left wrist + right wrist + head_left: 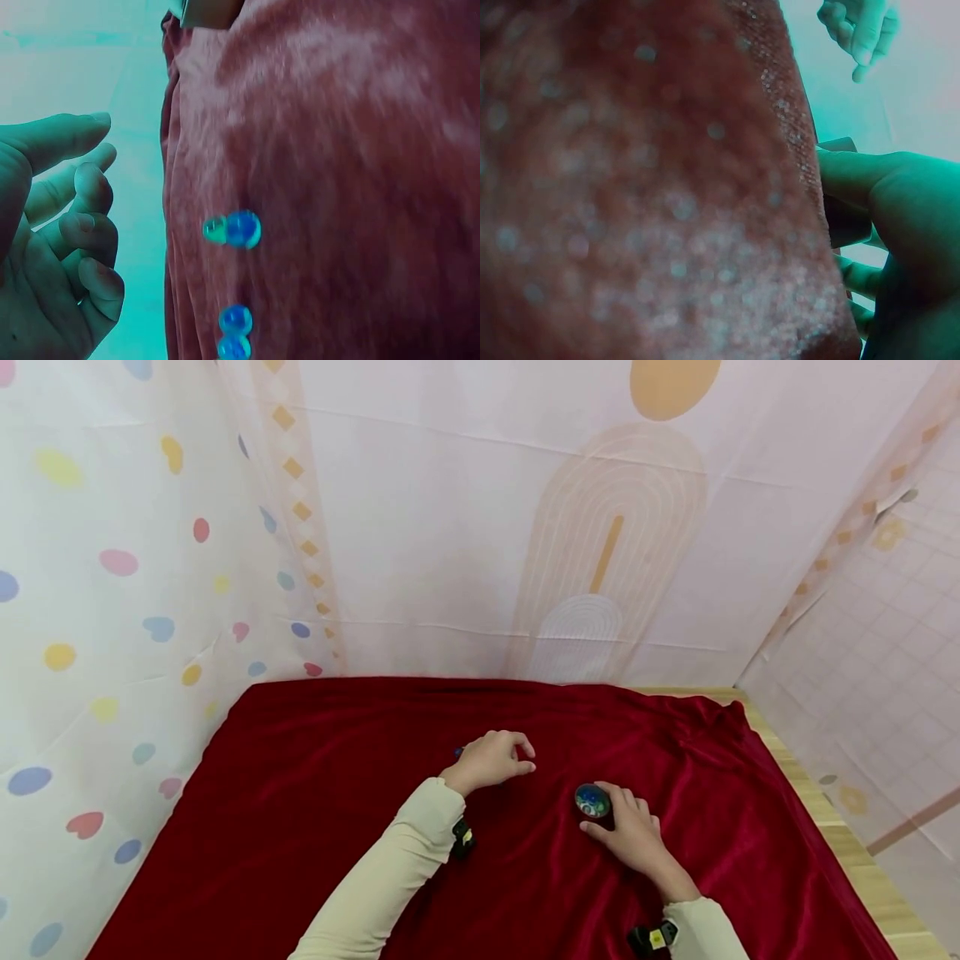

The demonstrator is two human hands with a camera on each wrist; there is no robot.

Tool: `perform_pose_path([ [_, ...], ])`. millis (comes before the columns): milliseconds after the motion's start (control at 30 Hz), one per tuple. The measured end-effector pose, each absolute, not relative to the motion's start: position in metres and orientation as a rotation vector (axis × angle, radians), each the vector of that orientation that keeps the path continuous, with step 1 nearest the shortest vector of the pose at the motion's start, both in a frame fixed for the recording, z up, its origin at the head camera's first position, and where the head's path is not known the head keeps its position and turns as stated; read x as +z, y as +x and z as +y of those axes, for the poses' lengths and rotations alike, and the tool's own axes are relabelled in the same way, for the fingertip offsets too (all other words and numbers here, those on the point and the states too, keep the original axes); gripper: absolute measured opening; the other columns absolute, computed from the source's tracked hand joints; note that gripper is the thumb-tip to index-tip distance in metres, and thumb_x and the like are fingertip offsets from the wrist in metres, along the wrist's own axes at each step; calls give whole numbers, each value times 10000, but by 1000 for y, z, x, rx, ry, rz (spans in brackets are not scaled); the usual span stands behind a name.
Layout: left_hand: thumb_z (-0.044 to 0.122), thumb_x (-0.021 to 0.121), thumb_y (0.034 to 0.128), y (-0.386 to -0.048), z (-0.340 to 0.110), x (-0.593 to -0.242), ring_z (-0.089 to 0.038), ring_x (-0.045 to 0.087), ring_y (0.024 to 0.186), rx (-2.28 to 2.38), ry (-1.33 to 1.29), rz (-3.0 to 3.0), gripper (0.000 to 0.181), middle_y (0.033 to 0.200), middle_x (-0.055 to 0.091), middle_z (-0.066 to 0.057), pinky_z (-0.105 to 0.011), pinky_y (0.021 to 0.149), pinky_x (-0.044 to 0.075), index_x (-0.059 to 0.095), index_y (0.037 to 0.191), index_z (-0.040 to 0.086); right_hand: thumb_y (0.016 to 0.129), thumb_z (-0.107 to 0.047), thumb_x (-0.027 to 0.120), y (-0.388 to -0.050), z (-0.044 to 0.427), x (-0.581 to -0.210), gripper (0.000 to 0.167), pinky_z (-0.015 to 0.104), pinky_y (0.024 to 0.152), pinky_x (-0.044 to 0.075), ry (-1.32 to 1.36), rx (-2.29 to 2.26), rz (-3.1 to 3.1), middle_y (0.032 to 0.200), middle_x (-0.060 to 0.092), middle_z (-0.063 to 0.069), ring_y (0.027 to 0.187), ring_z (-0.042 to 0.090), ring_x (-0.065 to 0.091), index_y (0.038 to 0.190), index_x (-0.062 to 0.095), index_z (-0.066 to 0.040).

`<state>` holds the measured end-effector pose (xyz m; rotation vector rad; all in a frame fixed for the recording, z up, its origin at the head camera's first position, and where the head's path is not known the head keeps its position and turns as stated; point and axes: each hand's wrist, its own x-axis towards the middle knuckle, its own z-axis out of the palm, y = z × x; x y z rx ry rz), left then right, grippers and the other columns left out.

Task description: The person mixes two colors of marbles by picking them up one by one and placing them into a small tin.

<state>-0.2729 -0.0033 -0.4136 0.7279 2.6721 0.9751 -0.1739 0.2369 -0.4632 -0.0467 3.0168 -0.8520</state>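
Note:
My left hand hovers over the red cloth with its fingers loosely bent. Nothing sits between thumb and fingertips in the left wrist view. Below that hand lie several glassy marbles: a blue one beside a smaller green one, and a blue pair nearer the bottom. Only one small blue marble shows past the left wrist in the head view. My right hand grips a small dark round cup from its right side. Blue and green shapes, probably marbles, fill its top.
The wrinkled red cloth covers most of the table, and a bare wooden strip runs along the right edge. A dotted curtain hangs at left. Pale patterned sheets hang behind and at right.

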Motion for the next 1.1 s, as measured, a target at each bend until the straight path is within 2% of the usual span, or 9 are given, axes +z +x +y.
perform_pose_path([
  [433, 243, 694, 883, -272, -32, -429, -107, 480, 563, 1006, 634, 2690, 112, 651, 590, 34, -252, 521, 379, 706, 962, 165, 863, -354, 712, -173, 238, -466, 665, 484, 845, 339, -51, -852, 3015, 1358, 494, 147, 1210, 386, 417, 1417, 417, -132],
  [833, 238, 700, 880, -271, -35, -442, -102, 501, 592, 1023, 643, 2671, 181, 696, 608, 34, -250, 545, 406, 715, 1025, 132, 862, -353, 713, -174, 238, -466, 662, 494, 852, 337, -59, -864, 3023, 1353, 494, 139, 1211, 385, 414, 1414, 418, -138],
  [1100, 250, 713, 870, -269, -38, -448, -121, 491, 631, 988, 608, 2684, 147, 688, 587, 33, -261, 582, 395, 717, 983, 156, 860, -358, 715, -174, 237, -465, 665, 493, 850, 335, -49, -855, 3022, 1356, 491, 142, 1215, 390, 410, 1415, 417, -142],
])
